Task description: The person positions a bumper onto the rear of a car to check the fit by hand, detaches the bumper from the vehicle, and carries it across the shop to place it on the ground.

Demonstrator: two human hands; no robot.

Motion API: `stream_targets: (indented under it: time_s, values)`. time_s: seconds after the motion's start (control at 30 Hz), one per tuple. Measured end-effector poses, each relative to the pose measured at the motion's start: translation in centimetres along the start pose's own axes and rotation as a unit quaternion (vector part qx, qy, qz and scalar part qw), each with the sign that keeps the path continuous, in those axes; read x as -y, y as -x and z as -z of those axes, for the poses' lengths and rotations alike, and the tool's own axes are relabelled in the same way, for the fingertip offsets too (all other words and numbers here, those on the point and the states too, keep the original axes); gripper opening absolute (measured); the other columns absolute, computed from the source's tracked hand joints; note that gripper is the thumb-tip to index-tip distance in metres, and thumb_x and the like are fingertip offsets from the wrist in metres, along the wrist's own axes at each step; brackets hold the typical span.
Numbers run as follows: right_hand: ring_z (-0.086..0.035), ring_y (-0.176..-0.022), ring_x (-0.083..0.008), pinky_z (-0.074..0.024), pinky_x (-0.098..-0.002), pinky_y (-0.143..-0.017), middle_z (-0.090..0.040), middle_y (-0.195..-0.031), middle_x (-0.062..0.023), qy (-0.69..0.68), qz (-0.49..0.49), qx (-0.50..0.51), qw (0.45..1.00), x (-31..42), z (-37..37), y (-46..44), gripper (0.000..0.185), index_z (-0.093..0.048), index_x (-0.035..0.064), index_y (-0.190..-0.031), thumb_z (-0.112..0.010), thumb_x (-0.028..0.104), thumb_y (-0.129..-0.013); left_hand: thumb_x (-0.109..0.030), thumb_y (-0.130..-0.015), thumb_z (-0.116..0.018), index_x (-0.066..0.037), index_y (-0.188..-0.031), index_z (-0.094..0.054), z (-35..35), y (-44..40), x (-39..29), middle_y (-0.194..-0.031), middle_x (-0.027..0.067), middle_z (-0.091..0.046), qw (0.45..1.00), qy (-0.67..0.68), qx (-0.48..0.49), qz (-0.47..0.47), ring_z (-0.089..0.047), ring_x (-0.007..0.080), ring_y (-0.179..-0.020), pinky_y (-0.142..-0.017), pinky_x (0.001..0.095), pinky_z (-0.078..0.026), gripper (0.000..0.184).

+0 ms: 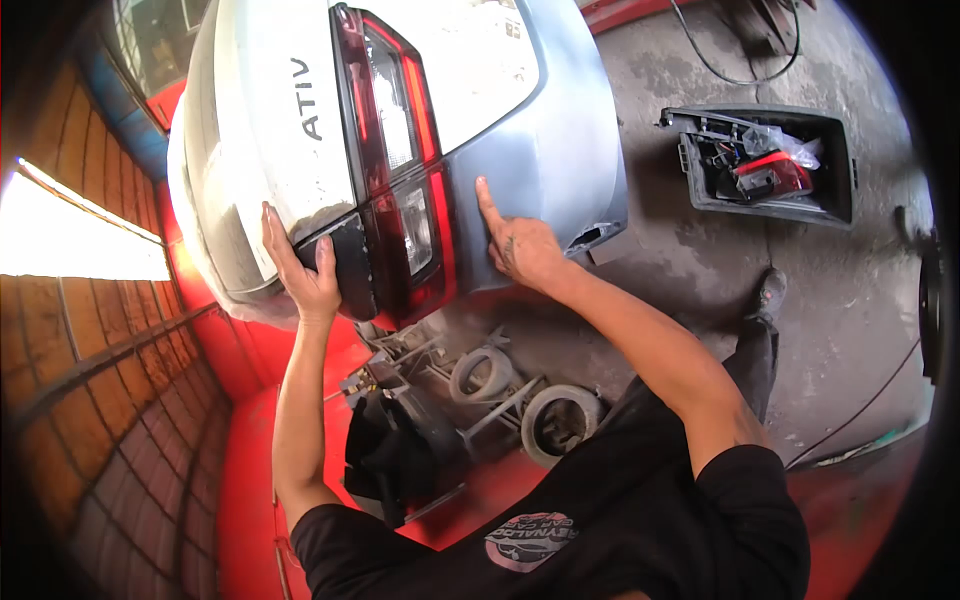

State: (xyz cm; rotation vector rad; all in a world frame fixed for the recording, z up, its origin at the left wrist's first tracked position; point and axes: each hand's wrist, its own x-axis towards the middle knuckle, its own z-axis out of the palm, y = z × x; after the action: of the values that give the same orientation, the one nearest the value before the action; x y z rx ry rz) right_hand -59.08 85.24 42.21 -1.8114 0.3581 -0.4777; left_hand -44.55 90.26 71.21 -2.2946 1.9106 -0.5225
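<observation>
A car's rear corner [545, 130] with bare, grey-blue and whitish paint fills the upper middle, and its trunk lid [250, 110] carries the letters ATIV. A red and clear tail light [412, 225] sits in the body between my hands. My left hand [305, 282] rests with fingers and thumb spread against the lower trunk edge, around a dark panel piece [345, 262] beside the light. To the right of the light, my right hand [525, 245] points its index finger onto the bodywork, the other fingers curled. Neither hand holds anything.
A black bin [855, 170] on the concrete floor holds a loose tail light [785, 178] and plastic. Below the car lie dusty ring-shaped parts [560, 420] and black pieces [385, 450]. A red wall [255, 440] stands left; a cable [750, 80] lies at upper right.
</observation>
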Motion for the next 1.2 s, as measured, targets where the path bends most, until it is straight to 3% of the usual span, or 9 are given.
stream_targets:
  time_s: [0.03, 0.1, 0.23, 0.33, 0.4, 1.03, 1.2]
  values:
    - [-0.065, -0.055, -0.0318, -0.0517, -0.0446, -0.052, -0.066, -0.063, -0.0135, 0.002, 0.001, 0.003, 1.0, 0.4, 0.1, -0.1, 0.095, -0.008, -0.0068, -0.16, -0.065, 0.015, -0.087, -0.017, -0.094, -0.065, 0.005, -0.157, -0.029, -0.1, 0.0, 0.1, -0.159, 0.0294, -0.032, 1.0, 0.009, -0.003, -0.003, -0.029, 0.0442, -0.149, -0.122, 0.0506, -0.022, 0.076]
    - [-0.068, -0.069, -0.0406, -0.0546, -0.0504, -0.067, -0.07, -0.078, -0.0205, -0.029, -0.039, 0.041, 0.998, 0.9, 0.3, -0.2, 0.102, 0.004, -0.002, -0.16, -0.067, 0.015, -0.089, -0.017, -0.093, -0.066, 0.005, -0.157, -0.03, -0.1, 0.2, 0.4, -0.159, 0.0296, -0.033, 1.0, 0.005, -0.007, -0.002, -0.03, 0.0442, -0.149, -0.122, 0.05, -0.024, 0.076]
    - [-0.066, -0.056, -0.032, -0.0523, -0.0443, -0.053, -0.066, -0.063, -0.0141, 0.008, 0.007, -0.023, 1.0, 0.6, -0.8, -0.1, 0.099, -0.004, -0.0092, -0.159, -0.066, 0.016, -0.087, -0.017, -0.092, -0.068, 0.005, -0.155, -0.034, -0.2, 0.4, 0.4, -0.157, 0.028, -0.038, 1.0, 0.012, -0.022, 0.001, -0.033, 0.0433, -0.147, -0.12, 0.0495, -0.026, 0.075]
    - [-0.066, -0.057, -0.0341, -0.0531, -0.0467, -0.056, -0.066, -0.063, -0.0153, -0.007, 0.004, -0.025, 1.0, 0.8, -0.3, -0.2, 0.099, -0.004, -0.0081, -0.159, -0.067, 0.016, -0.086, -0.016, -0.091, -0.069, 0.004, -0.155, -0.037, -0.2, 0.5, 0.5, -0.156, 0.0271, -0.04, 1.0, 0.002, -0.027, 0.003, -0.037, 0.0424, -0.145, -0.119, 0.0488, -0.029, 0.074]
    - [-0.067, -0.072, -0.0442, -0.0533, -0.0531, -0.07, -0.068, -0.078, -0.024, -0.053, -0.048, 0.041, 0.997, 1.0, 0.5, -0.2, 0.102, 0.004, -0.001, -0.16, -0.067, 0.012, -0.088, -0.016, -0.091, -0.07, 0.004, -0.154, -0.037, -0.2, 0.5, 0.5, -0.156, 0.027, -0.04, 1.0, 0.004, -0.031, 0.005, -0.038, 0.0421, -0.145, -0.119, 0.0484, -0.029, 0.073]
    - [-0.066, -0.077, -0.0476, -0.0518, -0.0545, -0.074, -0.068, -0.086, -0.0275, -0.046, -0.012, 0.019, 0.999, 1.4, -0.1, 0.5, 0.1, 0.006, -0.0015, -0.16, -0.063, 0.01, -0.089, -0.017, -0.09, -0.074, 0.002, -0.151, -0.045, -0.3, 0.8, 0.9, -0.151, 0.0263, -0.047, 0.998, 0.012, -0.063, 0.008, -0.044, 0.0397, -0.141, -0.116, 0.0461, -0.035, 0.07]
    - [-0.065, -0.083, -0.0497, -0.0515, -0.0552, -0.078, -0.067, -0.088, -0.0296, -0.084, -0.026, 0.023, 0.996, 1.9, -0.7, 0.4, 0.103, 0.011, 0.004, -0.16, -0.063, 0.008, -0.089, -0.018, -0.089, -0.075, 0.0, -0.148, -0.05, -0.2, 0.9, 0.8, -0.149, 0.0263, -0.048, 0.997, 0.029, -0.076, 0.013, -0.048, 0.0399, -0.138, -0.115, 0.0461, -0.037, 0.067]
